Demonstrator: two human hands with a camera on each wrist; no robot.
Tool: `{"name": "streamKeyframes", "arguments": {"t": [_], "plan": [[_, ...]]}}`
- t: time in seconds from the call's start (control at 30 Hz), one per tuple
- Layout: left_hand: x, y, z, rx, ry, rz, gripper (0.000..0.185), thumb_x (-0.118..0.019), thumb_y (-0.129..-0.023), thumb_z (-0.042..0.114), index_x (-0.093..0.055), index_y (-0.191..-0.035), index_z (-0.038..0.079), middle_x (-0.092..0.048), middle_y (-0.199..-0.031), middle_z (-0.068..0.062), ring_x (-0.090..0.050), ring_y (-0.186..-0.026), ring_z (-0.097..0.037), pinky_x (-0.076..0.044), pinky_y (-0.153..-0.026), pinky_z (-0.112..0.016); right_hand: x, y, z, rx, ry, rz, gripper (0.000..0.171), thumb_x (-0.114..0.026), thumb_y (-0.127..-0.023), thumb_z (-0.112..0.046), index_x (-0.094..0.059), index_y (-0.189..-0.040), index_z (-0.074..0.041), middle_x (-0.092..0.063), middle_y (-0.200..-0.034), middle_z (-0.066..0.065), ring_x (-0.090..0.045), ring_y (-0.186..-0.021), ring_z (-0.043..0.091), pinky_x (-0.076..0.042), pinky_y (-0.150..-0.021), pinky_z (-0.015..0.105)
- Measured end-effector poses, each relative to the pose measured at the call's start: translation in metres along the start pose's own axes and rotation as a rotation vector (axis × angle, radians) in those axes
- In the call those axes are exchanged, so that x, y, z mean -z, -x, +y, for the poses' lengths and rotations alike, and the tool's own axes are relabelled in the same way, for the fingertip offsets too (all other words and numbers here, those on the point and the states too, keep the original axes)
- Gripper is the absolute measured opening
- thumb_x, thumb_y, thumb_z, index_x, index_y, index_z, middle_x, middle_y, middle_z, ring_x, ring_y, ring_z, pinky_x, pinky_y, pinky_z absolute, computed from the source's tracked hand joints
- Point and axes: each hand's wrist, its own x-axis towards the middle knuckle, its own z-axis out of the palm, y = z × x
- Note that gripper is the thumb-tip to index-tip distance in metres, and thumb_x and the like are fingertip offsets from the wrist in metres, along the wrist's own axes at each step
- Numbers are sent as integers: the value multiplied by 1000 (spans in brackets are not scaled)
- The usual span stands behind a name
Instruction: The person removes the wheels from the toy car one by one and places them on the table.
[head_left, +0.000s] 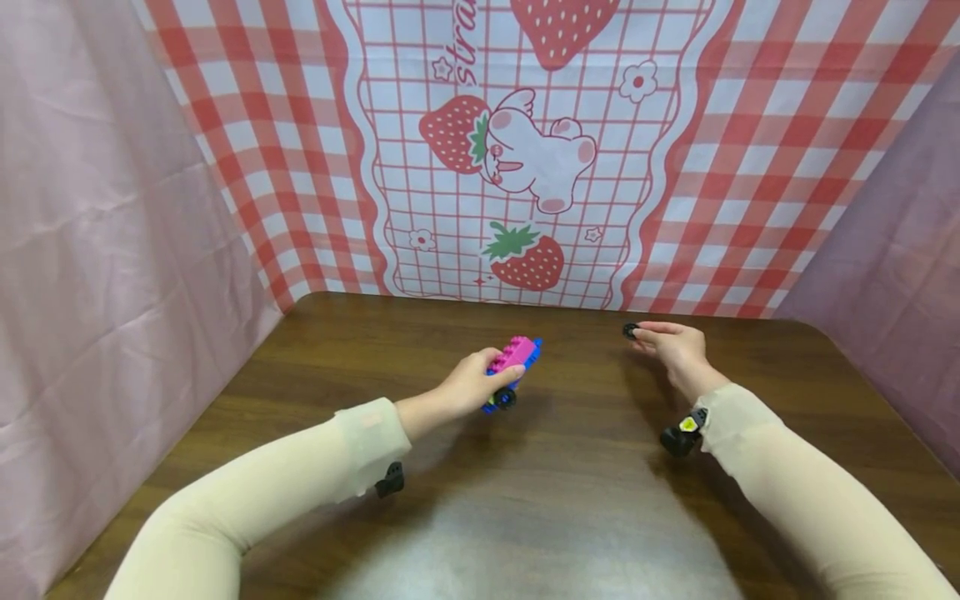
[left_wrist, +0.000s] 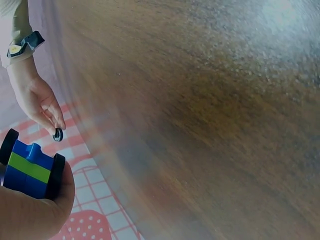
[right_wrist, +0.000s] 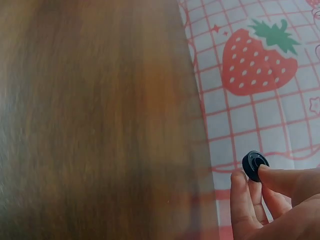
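Observation:
My left hand (head_left: 468,385) grips a small toy car (head_left: 512,369) built of pink, blue and green bricks with black wheels, held tilted just above the wooden table (head_left: 540,500). In the left wrist view the toy car (left_wrist: 31,169) shows its blue and green underside between two wheels. My right hand (head_left: 671,343) is off to the right of the car and pinches a small black wheel (head_left: 630,331) at its fingertips. The right wrist view shows that black wheel (right_wrist: 255,165) between thumb and fingers.
A red-checked strawberry cloth (head_left: 525,150) hangs behind the table, with pink cloth (head_left: 97,250) at the left and purple cloth (head_left: 900,250) at the right. Small black cameras sit on both wrists.

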Motion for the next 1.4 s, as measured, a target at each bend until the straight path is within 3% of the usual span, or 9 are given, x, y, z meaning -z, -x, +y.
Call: {"name": "streamKeyframes", "arguments": {"t": [0.17, 0.43, 0.63, 0.93, 1.13, 1.4], "plan": [[1, 0, -1, -2, 15, 0, 44, -54, -99, 34, -54, -124, -2, -64, -110, -18, -63, -88, -21, -53, -66, -28, 3, -6, 4, -9, 74, 25, 25, -62, -89, 6, -60, -113, 10, -68, -64, -6, -68, -61, 6, -58, -70, 25], [3, 2, 3, -21, 132, -106, 43, -50, -99, 21, -47, -130, -8, -61, -115, -21, -60, -98, -22, -52, -86, -33, 7, -16, 8, -54, 120, 42, 46, -58, -89, 10, -43, -131, 21, -66, -58, -6, -65, -56, 5, -57, -63, 22], [3, 2, 3, -28, 176, -111, 42, -51, -98, 17, -46, -130, -9, -60, -114, -21, -59, -95, -20, -51, -91, -40, 12, -24, 9, -89, 289, 107, 42, -59, -91, 3, -49, -130, 15, -63, -53, -14, -66, -56, 3, -57, -66, 22], [4, 3, 0, -22, 189, -122, 45, -50, -99, 19, -43, -134, -9, -59, -120, -22, -58, -102, -23, -51, -91, -37, 10, -28, 11, -91, 491, 121, 37, -62, -90, -3, -58, -123, 13, -62, -56, -13, -62, -51, 3, -56, -60, 22], [2, 2, 1, -17, 187, -135, 45, -50, -100, 20, -43, -135, -7, -59, -120, -21, -59, -102, -23, -51, -86, -31, 7, -31, 11, -106, 509, 161, 35, -64, -85, 1, -61, -117, 14, -61, -54, -10, -62, -48, 3, -56, -58, 22], [-2, 3, -1, -46, 173, -126, 41, -50, -100, 18, -45, -130, -9, -60, -117, -22, -60, -101, -23, -52, -89, -33, 6, -35, 9, -161, 506, 171, 40, -65, -84, 1, -58, -122, 14, -59, -54, -8, -63, -50, 3, -57, -64, 23]]}}
